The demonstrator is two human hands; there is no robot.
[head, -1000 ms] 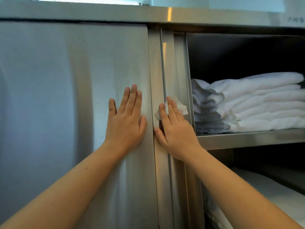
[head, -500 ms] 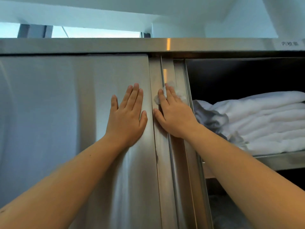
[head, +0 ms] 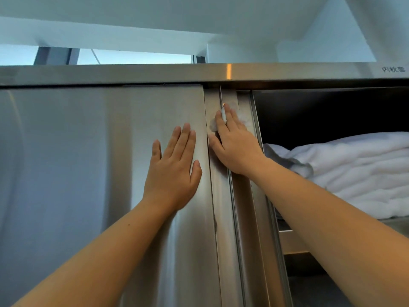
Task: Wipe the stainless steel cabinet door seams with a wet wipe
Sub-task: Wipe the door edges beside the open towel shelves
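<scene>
Right hand [head: 234,147] pressing wipe [head: 224,116] flat near seam [head: 230,178] top; left hand [head: 173,167] open, bracing door [head: 88,173] beside seam. Best: firm pressure, straight strokes along groove.

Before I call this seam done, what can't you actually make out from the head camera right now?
- Wet wipe: mostly covered by the right hand; its soiling is unreadable.
- Seam under that hand: hidden.
- Cabinet bottom: cut off by the frame edge.
- Label at top right: too small and blurred to read.
- Shelf space above the folded towels: too dark.
</scene>
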